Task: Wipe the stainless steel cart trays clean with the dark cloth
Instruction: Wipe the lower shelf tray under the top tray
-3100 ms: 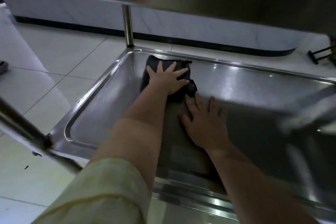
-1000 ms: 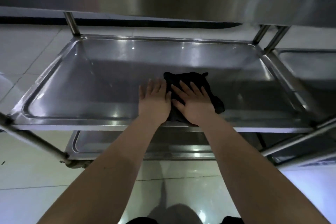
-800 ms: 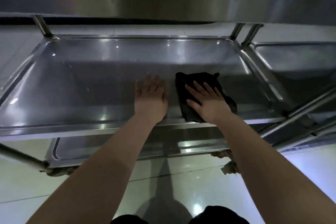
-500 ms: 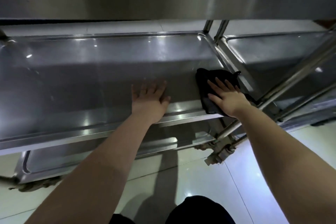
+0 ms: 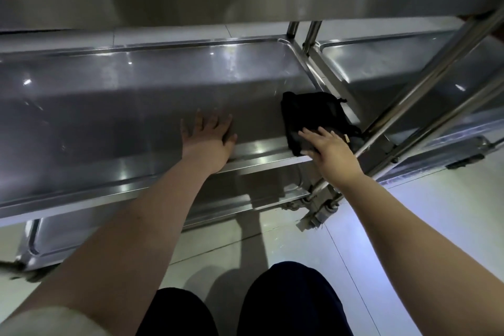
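Observation:
The dark cloth [image 5: 313,114] lies folded in the near right corner of the middle steel tray [image 5: 136,95]. My right hand [image 5: 330,146] presses flat on the cloth's near edge, fingers straight, palm over the tray's front rim. Fingers spread, my left hand [image 5: 208,135] rests flat on the tray floor near the front rim, left of the cloth and apart from it. Neither hand grips anything.
The top tray's front edge [image 5: 245,0] overhangs the work area. A lower tray [image 5: 81,224] sits beneath. A second cart's tray [image 5: 409,73] stands to the right, with slanted steel posts [image 5: 425,82] and a caster [image 5: 316,213] close to my right hand. My knees show below on the tiled floor.
My right hand has slid the cloth rightward along the tray into the near right corner and drawn back toward the rim. The left hand stays flat on the tray.

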The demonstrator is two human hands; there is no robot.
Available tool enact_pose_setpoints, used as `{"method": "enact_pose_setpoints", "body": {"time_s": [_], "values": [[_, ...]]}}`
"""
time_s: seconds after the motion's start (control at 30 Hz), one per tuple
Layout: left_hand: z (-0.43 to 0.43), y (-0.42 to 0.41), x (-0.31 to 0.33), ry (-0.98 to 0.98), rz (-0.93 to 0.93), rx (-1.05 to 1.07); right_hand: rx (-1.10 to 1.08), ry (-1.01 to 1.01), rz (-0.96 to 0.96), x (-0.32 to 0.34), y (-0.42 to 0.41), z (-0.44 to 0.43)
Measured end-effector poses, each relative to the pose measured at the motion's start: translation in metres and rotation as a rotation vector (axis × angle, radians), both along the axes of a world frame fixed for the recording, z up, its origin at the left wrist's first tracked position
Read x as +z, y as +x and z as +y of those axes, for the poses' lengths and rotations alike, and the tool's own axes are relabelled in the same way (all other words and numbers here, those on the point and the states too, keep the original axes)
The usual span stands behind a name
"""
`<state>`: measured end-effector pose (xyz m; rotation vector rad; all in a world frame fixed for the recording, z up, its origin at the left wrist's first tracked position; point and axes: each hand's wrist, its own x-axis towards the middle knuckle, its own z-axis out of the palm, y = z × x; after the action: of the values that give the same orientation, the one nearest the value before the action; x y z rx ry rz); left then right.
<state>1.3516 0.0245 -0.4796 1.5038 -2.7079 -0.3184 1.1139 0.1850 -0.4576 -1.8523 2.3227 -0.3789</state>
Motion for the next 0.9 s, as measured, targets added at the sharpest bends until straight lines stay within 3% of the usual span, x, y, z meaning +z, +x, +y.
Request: {"method": "enact_pose_setpoints", "body": {"time_s": [0.13,0.27,0.37,0.57,0.7,0.9], "values": [[0.018,-0.005,0.021,-0.136,0.174,-0.201,-0.106,-0.191,-0.269,0.041,0.006,0.015],[0.043,-0.025,0.057,0.034,0.482,-0.321,0.029,-0.217,-0.394,0.091,0.009,0.039],[0.062,-0.026,0.065,0.242,0.574,-0.436,0.066,-0.209,-0.563,0.106,0.016,0.061],[0.113,-0.008,0.005,0.294,0.464,-0.473,0.012,-0.133,-0.761,0.046,0.02,0.097],[0.123,-0.007,-0.061,0.365,0.349,-0.38,-0.07,-0.035,-0.856,-0.024,0.027,0.107],[0.083,-0.056,-0.12,0.3,0.275,-0.152,-0.221,-0.157,-0.777,-0.109,0.012,0.068]]}}
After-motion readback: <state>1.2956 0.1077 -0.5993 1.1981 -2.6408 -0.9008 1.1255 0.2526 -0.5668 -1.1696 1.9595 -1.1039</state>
